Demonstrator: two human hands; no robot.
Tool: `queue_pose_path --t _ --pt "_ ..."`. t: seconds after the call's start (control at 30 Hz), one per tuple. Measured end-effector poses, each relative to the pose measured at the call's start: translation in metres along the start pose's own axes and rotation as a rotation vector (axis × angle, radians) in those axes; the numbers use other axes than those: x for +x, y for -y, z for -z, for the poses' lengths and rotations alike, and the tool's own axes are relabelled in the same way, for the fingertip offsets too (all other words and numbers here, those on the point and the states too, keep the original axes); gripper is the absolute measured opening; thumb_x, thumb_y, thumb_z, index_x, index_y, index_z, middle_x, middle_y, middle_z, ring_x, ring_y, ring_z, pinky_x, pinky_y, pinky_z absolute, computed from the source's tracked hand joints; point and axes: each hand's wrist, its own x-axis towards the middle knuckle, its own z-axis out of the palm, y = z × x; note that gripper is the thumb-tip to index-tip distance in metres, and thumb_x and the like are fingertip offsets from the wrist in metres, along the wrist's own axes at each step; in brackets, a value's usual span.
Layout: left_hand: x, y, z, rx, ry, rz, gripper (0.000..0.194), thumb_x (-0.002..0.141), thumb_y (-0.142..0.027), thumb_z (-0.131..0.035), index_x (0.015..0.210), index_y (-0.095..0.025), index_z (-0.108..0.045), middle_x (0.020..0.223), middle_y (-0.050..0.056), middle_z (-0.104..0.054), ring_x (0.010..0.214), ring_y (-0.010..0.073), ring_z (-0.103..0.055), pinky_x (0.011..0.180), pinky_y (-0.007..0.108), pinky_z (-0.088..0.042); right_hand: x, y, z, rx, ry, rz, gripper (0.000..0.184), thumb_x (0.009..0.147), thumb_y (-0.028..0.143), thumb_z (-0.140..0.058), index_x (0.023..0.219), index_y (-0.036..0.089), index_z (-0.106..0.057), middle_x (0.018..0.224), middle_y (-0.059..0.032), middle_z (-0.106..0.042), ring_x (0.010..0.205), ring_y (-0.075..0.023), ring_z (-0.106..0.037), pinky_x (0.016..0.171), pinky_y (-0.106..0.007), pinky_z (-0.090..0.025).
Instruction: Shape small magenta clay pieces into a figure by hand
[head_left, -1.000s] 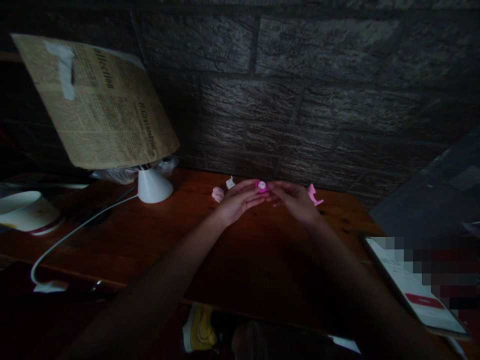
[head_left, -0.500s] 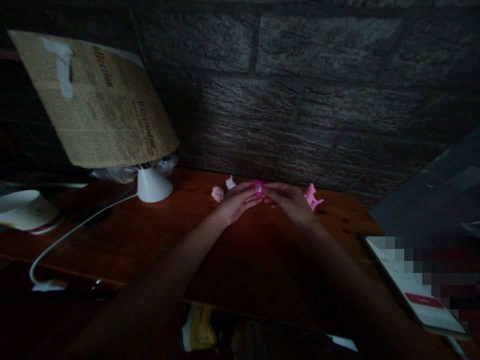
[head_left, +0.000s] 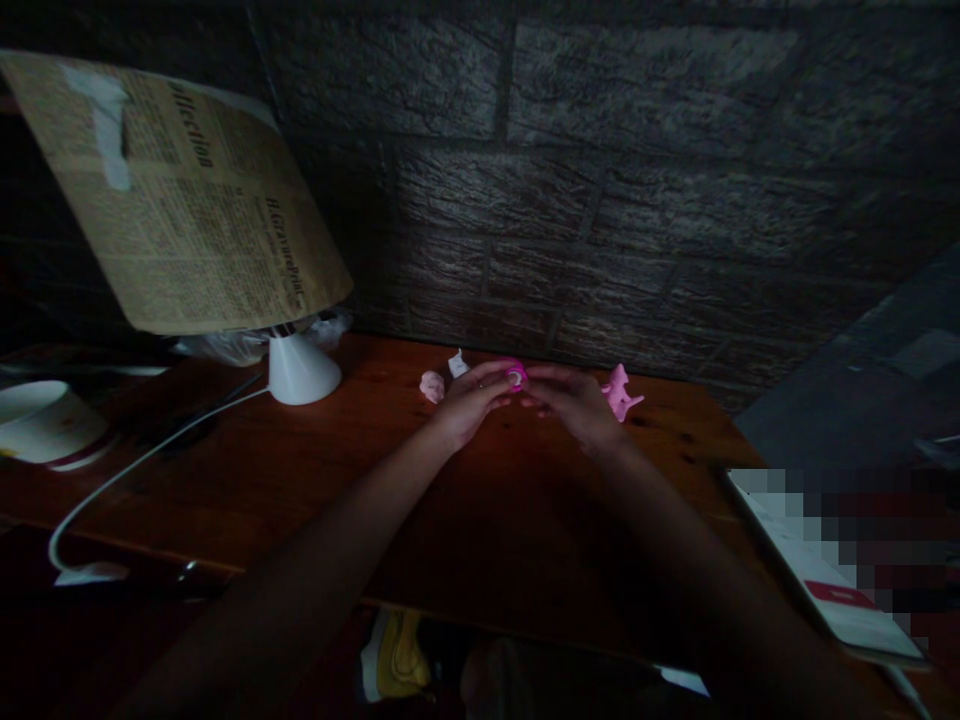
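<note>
A small bright pink, round thing with a whitish middle (head_left: 516,376) is held between my two hands, just above the far part of the wooden table; its exact kind is too small to make out. My left hand (head_left: 471,402) pinches it from the left side. From the right, the fingertips of my right hand (head_left: 574,400) close on its edge. Left of my left hand lie a pale pink crumpled lump (head_left: 432,386) and a small white scrap (head_left: 457,363). A pink spiky piece (head_left: 621,393) sits just beyond my right hand.
A white lamp (head_left: 304,370) with a newsprint shade stands at the left, its cable trailing to the front edge. A paper cup (head_left: 52,425) is at the far left. On the right lies a tablet (head_left: 832,590). A dark brick wall (head_left: 525,220) closes off the back.
The view has shifted slightly, so most things sit a little further left. My right fingers have shifted a little at the pink round thing; both hands still hold it.
</note>
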Motion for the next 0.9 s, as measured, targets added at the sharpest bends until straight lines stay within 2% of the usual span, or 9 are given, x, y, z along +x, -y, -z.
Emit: queue_pose_path --t 0.27,0.43,0.63,0.9 --pt "-0.004 -0.002 -0.006 0.112 -0.020 -0.095 0.029 0.073 -0.027 -0.083 0.098 -0.018 -0.075 0.103 0.007 -0.076 0.095 0.0181 -0.069 0.093 0.037 -0.052 0.000 -0.004 -0.005 -0.039 -0.008 0.054 0.033 0.071 0.041 -0.079 0.095 0.019 -0.075 0.083 -0.0063 -0.079 0.069 -0.0181 -0.074 0.054 -0.024 -0.052" --pt "-0.004 -0.002 -0.004 0.155 -0.008 -0.143 0.028 0.075 -0.030 -0.082 0.098 -0.018 -0.073 0.104 0.008 -0.076 0.099 0.0199 -0.069 0.095 0.040 -0.052 -0.003 -0.004 -0.010 -0.114 -0.010 0.121 0.031 0.078 0.044 -0.073 0.100 0.021 -0.075 0.087 -0.0067 -0.079 0.066 -0.0187 -0.075 0.051 -0.025 -0.054" --pt "-0.001 -0.001 -0.003 0.090 -0.017 -0.100 0.030 0.075 -0.029 -0.082 0.102 -0.018 -0.075 0.107 0.008 -0.076 0.097 0.0186 -0.069 0.093 0.037 -0.054 -0.005 0.000 -0.009 -0.126 0.001 0.124 0.036 0.080 0.043 -0.074 0.106 0.020 -0.075 0.093 -0.0084 -0.080 0.062 -0.0175 -0.075 0.050 -0.025 -0.055" --pt "0.001 -0.005 -0.001 -0.045 -0.032 -0.032 0.019 0.076 -0.023 -0.080 0.095 -0.018 -0.078 0.101 0.006 -0.076 0.096 0.0173 -0.069 0.097 0.036 -0.054 -0.006 0.005 -0.005 -0.137 0.063 0.165 0.038 0.080 0.048 -0.075 0.109 0.024 -0.076 0.097 -0.0072 -0.080 0.066 -0.0171 -0.075 0.052 -0.024 -0.055"
